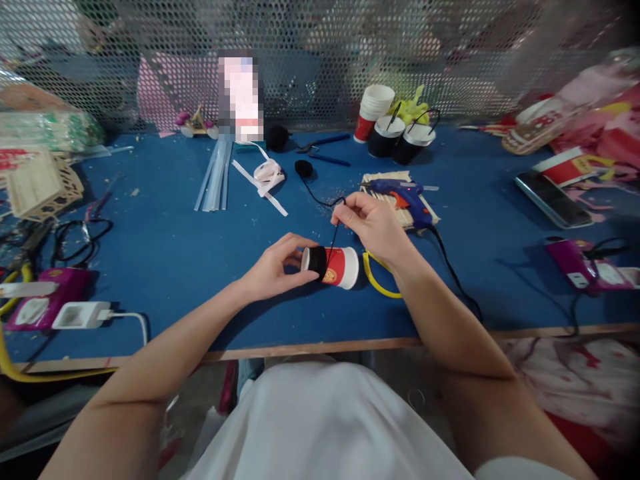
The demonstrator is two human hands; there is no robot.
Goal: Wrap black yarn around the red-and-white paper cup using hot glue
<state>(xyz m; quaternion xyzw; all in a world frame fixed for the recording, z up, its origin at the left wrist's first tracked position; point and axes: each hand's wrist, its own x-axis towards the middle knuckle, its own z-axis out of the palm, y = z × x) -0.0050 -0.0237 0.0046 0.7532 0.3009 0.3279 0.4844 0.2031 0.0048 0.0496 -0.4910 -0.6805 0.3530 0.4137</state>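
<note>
Near front edge of blue table (175, 267): paper cup (340, 267) on its side, mouth end to the right, base end to the left. Red wall with small gold print, white band at the rim; base end wound in black, the wrap covering roughly the left third. Left hand (275, 267) closed round the wrapped end, thumb on top, fingertips curled against the black. Just above the cup, right hand (373, 223) pinched shut, thumb and forefinger on a strand of black yarn (333, 237), taut, running down to the wrap. Beside the cup's mouth, under the right wrist, a yellow loop (376, 279) flat on the table. Just behind the right hand, blue glue gun (405, 197) with orange trigger, lying on a bed of wooden sticks (383, 179), black cord trailing toward the table edge. Further back, small black yarn ball (303, 168), strand leading from it to the pinch; white ribbon (267, 177) and clear strips (216, 177) to the left. At the far edge, stack of white-and-red cups (373, 107) beside two black-wrapped cups (386, 137), against a perforated mesh screen (450, 53).
</note>
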